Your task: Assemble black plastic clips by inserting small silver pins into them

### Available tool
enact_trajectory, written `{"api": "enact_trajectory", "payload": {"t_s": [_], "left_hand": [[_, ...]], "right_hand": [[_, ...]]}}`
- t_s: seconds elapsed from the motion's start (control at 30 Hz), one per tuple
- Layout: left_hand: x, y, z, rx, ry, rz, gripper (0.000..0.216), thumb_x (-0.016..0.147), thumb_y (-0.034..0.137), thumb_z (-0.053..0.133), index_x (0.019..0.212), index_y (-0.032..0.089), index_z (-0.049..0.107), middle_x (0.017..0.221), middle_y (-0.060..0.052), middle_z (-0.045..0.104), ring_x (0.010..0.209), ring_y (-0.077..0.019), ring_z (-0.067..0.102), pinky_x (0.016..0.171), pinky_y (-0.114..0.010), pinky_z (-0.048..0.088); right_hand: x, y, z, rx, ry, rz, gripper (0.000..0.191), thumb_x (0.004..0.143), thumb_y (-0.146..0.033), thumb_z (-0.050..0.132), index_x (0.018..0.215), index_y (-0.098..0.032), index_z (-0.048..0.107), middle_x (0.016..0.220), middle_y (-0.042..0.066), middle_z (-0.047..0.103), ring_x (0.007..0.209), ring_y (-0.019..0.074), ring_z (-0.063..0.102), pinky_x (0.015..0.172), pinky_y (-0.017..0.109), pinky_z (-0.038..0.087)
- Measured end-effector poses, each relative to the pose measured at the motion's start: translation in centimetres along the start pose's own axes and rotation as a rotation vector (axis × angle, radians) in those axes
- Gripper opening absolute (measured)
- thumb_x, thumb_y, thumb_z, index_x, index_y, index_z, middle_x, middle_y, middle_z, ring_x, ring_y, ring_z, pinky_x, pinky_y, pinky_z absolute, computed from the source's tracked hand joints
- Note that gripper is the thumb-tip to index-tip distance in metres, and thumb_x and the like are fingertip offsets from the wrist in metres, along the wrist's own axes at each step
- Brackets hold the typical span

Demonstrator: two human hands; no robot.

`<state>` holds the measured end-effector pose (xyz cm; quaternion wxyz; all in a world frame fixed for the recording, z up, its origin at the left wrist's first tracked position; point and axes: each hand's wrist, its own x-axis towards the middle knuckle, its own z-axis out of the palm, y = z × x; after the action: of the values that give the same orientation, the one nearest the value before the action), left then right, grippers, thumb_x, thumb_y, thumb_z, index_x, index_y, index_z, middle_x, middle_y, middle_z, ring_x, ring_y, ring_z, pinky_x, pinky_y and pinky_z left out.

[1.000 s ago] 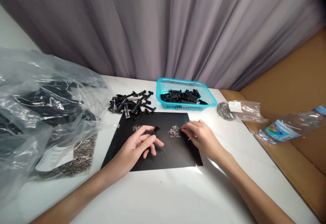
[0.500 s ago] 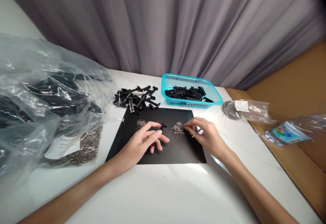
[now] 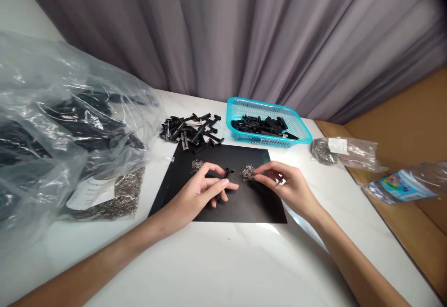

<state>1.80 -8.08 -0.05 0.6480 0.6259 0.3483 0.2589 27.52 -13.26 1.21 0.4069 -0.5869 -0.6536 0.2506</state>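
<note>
My left hand point(image 3: 206, 188) is closed around a black plastic part point(image 3: 228, 173), whose end pokes up between thumb and fingers. Beyond it, a small heap of tiny metal pieces point(image 3: 197, 165) lies on the black mat point(image 3: 240, 209). At the right edge of a second heap of such pieces point(image 3: 248, 173), my right thumb and forefinger are pinched together. Whatever is between those fingertips is too small to make out. A thin, shiny item point(image 3: 279, 181) also shows under the curled fingers of my right hand point(image 3: 286, 181); its kind is unclear.
Loose black plastic parts point(image 3: 195, 132) are piled behind the mat. A blue basket point(image 3: 303, 134) holds more of them. Large clear bags point(image 3: 115, 78) and a bag of metal pieces point(image 3: 127, 193) stand left. At right are a small bag point(image 3: 359, 152), a bottle point(image 3: 401, 186) and cardboard point(image 3: 391, 111).
The whole view has shifted slightly. The black part in my left hand now shows more of its length. My right hand stays by the heap, its fingertips pinched.
</note>
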Motion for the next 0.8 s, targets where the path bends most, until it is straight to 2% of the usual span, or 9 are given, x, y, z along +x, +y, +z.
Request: {"api": "enact_trajectory", "payload": {"t_s": [0.07, 0.17, 0.27, 0.37, 0.5, 0.6, 0.7, 0.8], "left_hand": [[-0.1, 0.2, 0.0, 0.001, -0.009, -0.006, 0.037, 0.100, 0.053, 0.058, 0.116, 0.025, 0.040, 0.111, -0.011, 0.080, 0.076, -0.0158, 0.065, 0.068, -0.030, 0.047], [-0.4, 0.7, 0.0, 0.026, -0.035, -0.001, 0.048, 0.101, 0.052, 0.056, 0.137, 0.027, 0.036, 0.115, -0.011, 0.079, 0.073, -0.0158, 0.065, 0.074, -0.033, 0.049], [-0.5, 0.9, 0.1, 0.055, -0.079, 0.014, 0.053, 0.102, 0.052, 0.052, 0.148, 0.029, 0.038, 0.119, -0.011, 0.078, 0.078, -0.0174, 0.066, 0.083, -0.036, 0.051], [-0.4, 0.9, 0.2, 0.084, -0.082, 0.012, 0.045, 0.102, 0.050, 0.052, 0.140, 0.027, 0.050, 0.119, -0.010, 0.078, 0.083, -0.0186, 0.066, 0.086, -0.037, 0.051], [-0.4, 0.9, 0.2, 0.082, -0.090, -0.010, 0.039, 0.099, 0.047, 0.056, 0.133, 0.026, 0.053, 0.120, -0.009, 0.077, 0.090, -0.0195, 0.066, 0.089, -0.038, 0.050], [-0.5, 0.8, 0.1, 0.110, -0.120, -0.025, 0.054, 0.092, 0.047, 0.069, 0.137, 0.027, 0.048, 0.124, -0.010, 0.074, 0.100, -0.0214, 0.066, 0.090, -0.039, 0.049], [-0.5, 0.6, 0.0, 0.172, -0.152, 0.005, 0.074, 0.081, 0.040, 0.082, 0.142, 0.029, 0.042, 0.124, -0.009, 0.073, 0.100, -0.0214, 0.064, 0.089, -0.038, 0.048], [-0.5, 0.1, 0.0, 0.207, -0.163, 0.034, 0.073, 0.082, 0.035, 0.081, 0.142, 0.028, 0.041, 0.116, -0.007, 0.074, 0.098, -0.0205, 0.063, 0.089, -0.039, 0.048]], "right_hand": [[-0.1, -0.2, 0.2, 0.038, -0.025, -0.007, 0.014, 0.092, -0.037, 0.074, 0.092, -0.025, 0.079, 0.090, 0.004, 0.076, 0.071, 0.0182, 0.059, 0.064, 0.032, 0.045], [-0.3, -0.3, 0.6, 0.102, -0.044, -0.028, 0.017, 0.094, -0.040, 0.073, 0.096, -0.026, 0.081, 0.097, 0.006, 0.077, 0.078, 0.0201, 0.062, 0.065, 0.032, 0.046], [-0.5, -0.6, 0.9, 0.148, -0.044, -0.007, 0.019, 0.093, -0.042, 0.073, 0.097, -0.025, 0.081, 0.096, 0.006, 0.077, 0.073, 0.0184, 0.060, 0.062, 0.031, 0.046], [-0.6, -0.9, 1.1, 0.199, -0.037, 0.037, 0.022, 0.091, -0.044, 0.075, 0.098, -0.023, 0.079, 0.096, 0.006, 0.077, 0.065, 0.0155, 0.056, 0.059, 0.031, 0.045], [-0.7, -1.2, 1.3, 0.287, -0.045, 0.064, 0.025, 0.090, -0.044, 0.076, 0.102, -0.022, 0.076, 0.104, 0.007, 0.077, 0.069, 0.0155, 0.060, 0.061, 0.031, 0.048], [-0.7, -1.1, 1.5, 0.310, -0.059, 0.078, 0.024, 0.090, -0.044, 0.076, 0.100, -0.022, 0.075, 0.102, 0.007, 0.076, 0.073, 0.0164, 0.062, 0.064, 0.031, 0.049], [-0.8, -1.0, 1.8, 0.306, -0.070, 0.087, 0.023, 0.090, -0.044, 0.076, 0.095, -0.022, 0.076, 0.095, 0.005, 0.075, 0.076, 0.0179, 0.064, 0.066, 0.032, 0.050], [-0.9, -0.9, 1.9, 0.312, -0.062, 0.093, 0.022, 0.090, -0.044, 0.076, 0.093, -0.023, 0.076, 0.092, 0.005, 0.074, 0.077, 0.0187, 0.065, 0.067, 0.032, 0.051]]}}
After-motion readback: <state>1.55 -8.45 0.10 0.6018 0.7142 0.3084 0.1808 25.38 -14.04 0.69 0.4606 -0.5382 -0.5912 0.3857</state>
